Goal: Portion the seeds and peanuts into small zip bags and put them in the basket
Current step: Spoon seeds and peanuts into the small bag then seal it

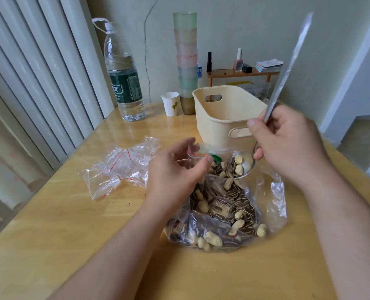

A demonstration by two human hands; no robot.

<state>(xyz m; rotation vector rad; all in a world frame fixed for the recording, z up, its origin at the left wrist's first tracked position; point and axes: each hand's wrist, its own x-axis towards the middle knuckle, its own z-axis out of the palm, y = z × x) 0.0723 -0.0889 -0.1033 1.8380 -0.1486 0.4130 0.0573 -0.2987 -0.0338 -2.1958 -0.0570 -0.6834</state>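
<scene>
Small zip bag [198, 151] held open over the large bag of seeds and peanuts [225, 204] at table centre; our left hand [175, 167] pinches its rim. Our right hand [288, 144] grips a loaded spoon [242, 164] at the bag's mouth. Basket [220, 118], just behind, appears empty: we judge the first portion underway, nearly all left. Spare zip bags [119, 167] lie left. Wooden table [71, 224]; water bottle [123, 76], stacked cups [186, 55], pale wall.

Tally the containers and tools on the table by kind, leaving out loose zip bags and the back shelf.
Water bottle: 1
Paper cup: 1
Stack of plastic cups: 1
Basket: 1
Large bag of seeds and peanuts: 1
Spoon: 1
Total: 6
</scene>
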